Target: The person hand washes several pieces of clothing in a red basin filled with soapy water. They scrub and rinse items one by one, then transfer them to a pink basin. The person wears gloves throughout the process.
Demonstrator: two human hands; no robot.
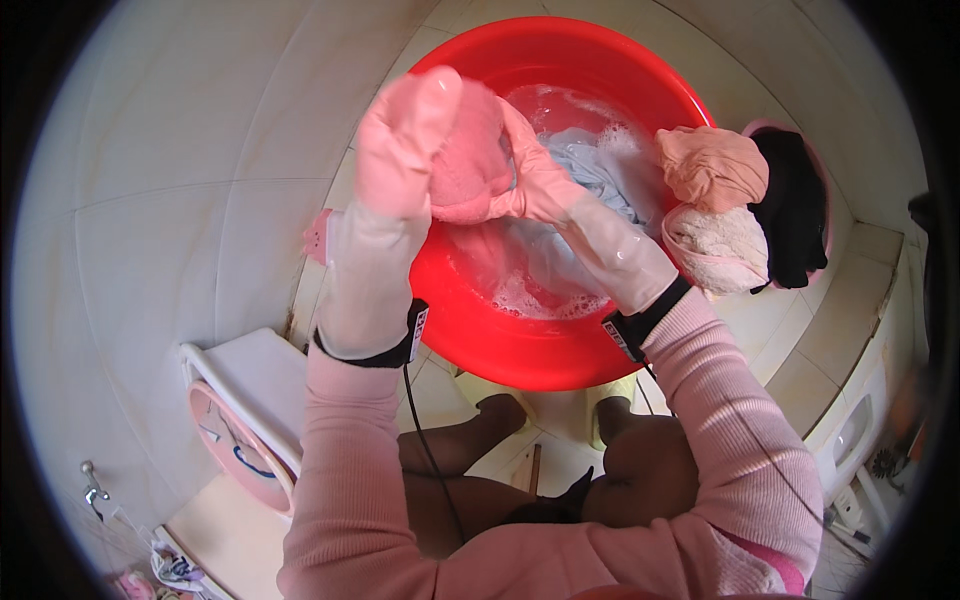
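Note:
A bundled pink fleecy cloth (468,155) is held up over the left part of a large red basin (520,360). My left hand (405,140), in a pink and white rubber glove, grips its left side with the thumb up. From the right, my gloved right hand (535,180) closes on its lower right edge. Both gloves look wet. Light blue laundry (590,175) lies in the sudsy water of the basin, right of the cloth. The pink cloth hides part of my fingers.
Right of the basin sit a peach cloth (712,168), a cream fluffy cloth (715,248) and black clothing (790,210) in a pink tub. A white stool-like piece (255,380) with a pink basin (235,440) stands left. Thin cables (425,440) hang from my wrist bands.

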